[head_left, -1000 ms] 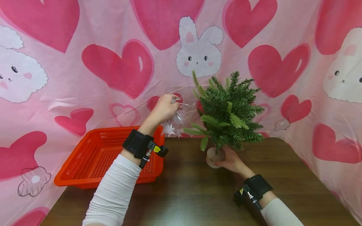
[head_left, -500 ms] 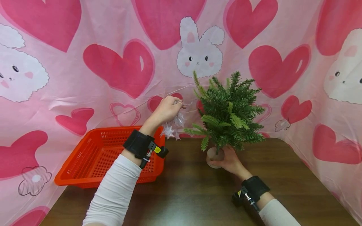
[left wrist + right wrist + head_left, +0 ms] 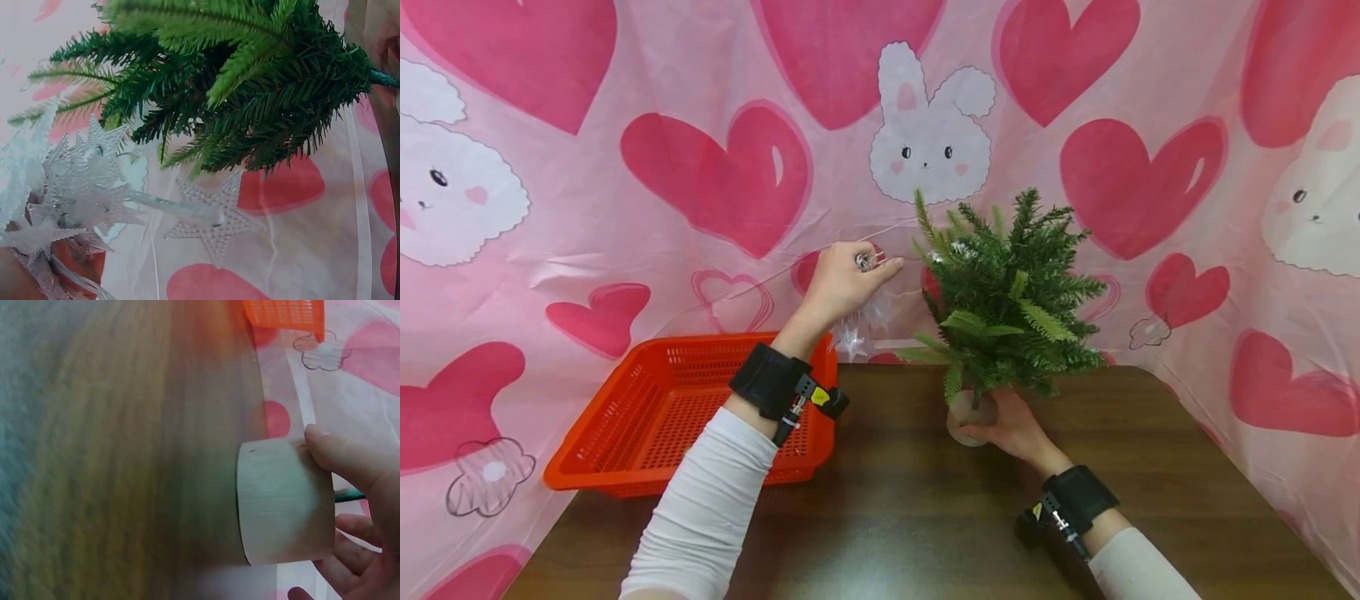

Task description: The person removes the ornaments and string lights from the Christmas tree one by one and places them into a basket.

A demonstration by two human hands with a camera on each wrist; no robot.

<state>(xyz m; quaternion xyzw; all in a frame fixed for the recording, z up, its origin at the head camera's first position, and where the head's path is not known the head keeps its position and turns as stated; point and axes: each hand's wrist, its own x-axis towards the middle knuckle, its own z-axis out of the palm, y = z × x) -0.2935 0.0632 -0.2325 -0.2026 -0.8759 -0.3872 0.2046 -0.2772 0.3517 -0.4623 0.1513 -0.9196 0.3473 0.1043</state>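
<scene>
A bunch of clear star string lights hangs from my left hand, whose curled fingers hold it left of the small artificial Christmas tree. The thumb points toward the branches. Something white and shiny shows among the tree's upper left twigs. In the left wrist view, one clear star dangles apart from the cluster of stars, below the green branches. My right hand grips the tree's round wooden base from the right, with the thumb on its edge. The tree stands upright.
An orange plastic basket sits on the left of the brown wooden table. Behind the table hangs a pink cloth with hearts and rabbits. Each wrist wears a black strap with a camera.
The left hand has risen slightly and its thumb now stretches toward the tree. A shiny white bit has appeared in the upper left branches, which have shifted. The right hand stays on the base.
</scene>
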